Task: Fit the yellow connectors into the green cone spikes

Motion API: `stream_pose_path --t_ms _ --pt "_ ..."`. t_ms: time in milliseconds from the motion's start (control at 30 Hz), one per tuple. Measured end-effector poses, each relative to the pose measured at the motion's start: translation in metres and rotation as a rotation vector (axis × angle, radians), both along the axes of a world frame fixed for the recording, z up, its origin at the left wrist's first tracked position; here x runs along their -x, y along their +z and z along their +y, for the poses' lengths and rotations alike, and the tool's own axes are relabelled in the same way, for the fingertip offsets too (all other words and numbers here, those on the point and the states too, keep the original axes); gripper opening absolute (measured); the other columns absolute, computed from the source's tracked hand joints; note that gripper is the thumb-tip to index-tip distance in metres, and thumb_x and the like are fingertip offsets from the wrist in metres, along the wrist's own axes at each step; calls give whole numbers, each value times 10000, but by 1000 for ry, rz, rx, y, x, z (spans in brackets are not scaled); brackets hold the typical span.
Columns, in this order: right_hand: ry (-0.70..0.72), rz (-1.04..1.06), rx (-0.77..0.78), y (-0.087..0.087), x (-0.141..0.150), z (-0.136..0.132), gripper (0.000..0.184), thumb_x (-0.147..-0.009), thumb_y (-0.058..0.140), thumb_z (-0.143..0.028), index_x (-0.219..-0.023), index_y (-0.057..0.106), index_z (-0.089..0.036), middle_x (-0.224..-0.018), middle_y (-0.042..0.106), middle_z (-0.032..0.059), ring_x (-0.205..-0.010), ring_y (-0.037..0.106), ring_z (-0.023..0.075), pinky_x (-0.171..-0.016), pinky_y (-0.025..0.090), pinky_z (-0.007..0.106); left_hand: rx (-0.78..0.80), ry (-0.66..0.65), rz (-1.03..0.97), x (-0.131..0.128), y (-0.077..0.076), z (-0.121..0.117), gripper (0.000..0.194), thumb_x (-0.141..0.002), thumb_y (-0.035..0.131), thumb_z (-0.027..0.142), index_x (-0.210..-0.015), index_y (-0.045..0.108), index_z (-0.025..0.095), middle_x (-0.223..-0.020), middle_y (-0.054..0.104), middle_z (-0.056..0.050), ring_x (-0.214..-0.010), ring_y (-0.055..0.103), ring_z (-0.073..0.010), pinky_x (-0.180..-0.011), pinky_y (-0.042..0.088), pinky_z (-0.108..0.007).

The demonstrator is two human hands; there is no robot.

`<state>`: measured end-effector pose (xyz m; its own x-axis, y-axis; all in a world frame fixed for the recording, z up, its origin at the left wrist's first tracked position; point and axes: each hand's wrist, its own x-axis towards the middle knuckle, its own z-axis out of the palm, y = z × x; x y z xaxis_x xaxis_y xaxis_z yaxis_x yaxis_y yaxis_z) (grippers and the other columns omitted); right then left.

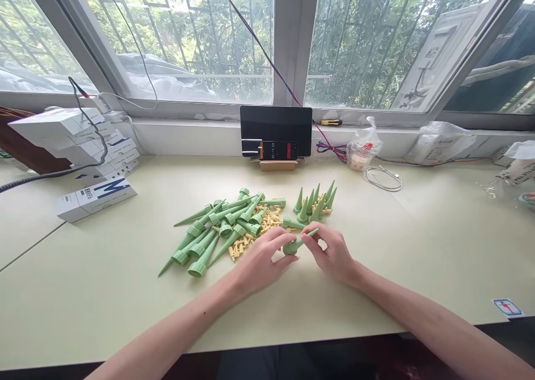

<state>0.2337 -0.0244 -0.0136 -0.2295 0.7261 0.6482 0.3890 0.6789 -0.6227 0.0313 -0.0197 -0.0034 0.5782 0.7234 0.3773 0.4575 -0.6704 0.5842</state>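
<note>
Between my two hands is a green plastic plant-watering spike [293,246], its tip pointing up and to the right. My left hand [263,257] grips its wide capped end with thumb and fingers. My right hand [332,252] pinches the slim shaft near the tip. Left of my hands lies a pile of similar green spikes [203,254], pointing various ways. Small yellow plastic fittings [273,218] are heaped beside and partly under that pile. Beyond my right hand several green spikes [310,201] stand upright on their caps, with more yellow fittings around them.
A phone [277,150] showing a timer leans on a dark tablet [276,123] at the back. White boxes [98,196] stand at the left. A bagged item [363,149], a coiled white cable [382,178] and a yellow cutter [331,122] are at the back right.
</note>
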Motion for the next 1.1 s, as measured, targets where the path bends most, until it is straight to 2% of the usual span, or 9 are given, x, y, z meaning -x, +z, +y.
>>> stream_pose_path --t_ms 100,167,300,467,733,1100 --pt "-60 32 -27 6 -5 2 203 -986 475 -287 -824 554 -193 -673 607 14 -504 503 106 -473 412 227 -13 16 -22 1 3 0 215 -931 595 280 -1139 630 237 -1098 655 -66 -911 617 -178 -794 502 -290" --pt "-147 52 -51 10 -11 4 250 -985 472 -320 -778 539 -198 -596 566 -3 -473 476 106 -450 393 225 -22 27 -35 1 3 0 201 -949 565 281 -1132 629 232 -1105 662 -70 -936 623 -181 -763 505 -276" --pt "-331 39 -150 18 -27 11 355 -974 457 -386 -671 505 -207 -483 500 -24 -410 395 98 -410 342 222 -31 48 -45 2 0 2 180 -971 510 272 -1079 641 214 -1044 673 -72 -882 630 -171 -651 488 -248" --pt "-453 -50 -164 24 -50 25 376 -942 500 -380 -610 490 -205 -444 468 -33 -401 382 93 -427 342 220 -42 42 -38 3 -1 2 174 -971 493 234 -1032 654 206 -1006 681 -68 -847 634 -162 -666 490 -249" --pt "-404 -169 -93 19 -66 41 372 -924 549 -347 -588 489 -199 -469 404 -51 -439 337 97 -469 332 240 -61 25 -17 2 1 2 186 -970 470 206 -996 654 202 -952 678 -67 -846 635 -169 -700 494 -255" --pt "-316 -207 10 16 -67 42 351 -941 547 -372 -645 557 -183 -502 385 -52 -468 310 102 -481 297 254 -140 -2 10 2 1 3 173 -965 468 176 -926 636 186 -878 663 -54 -769 611 -150 -652 459 -236"
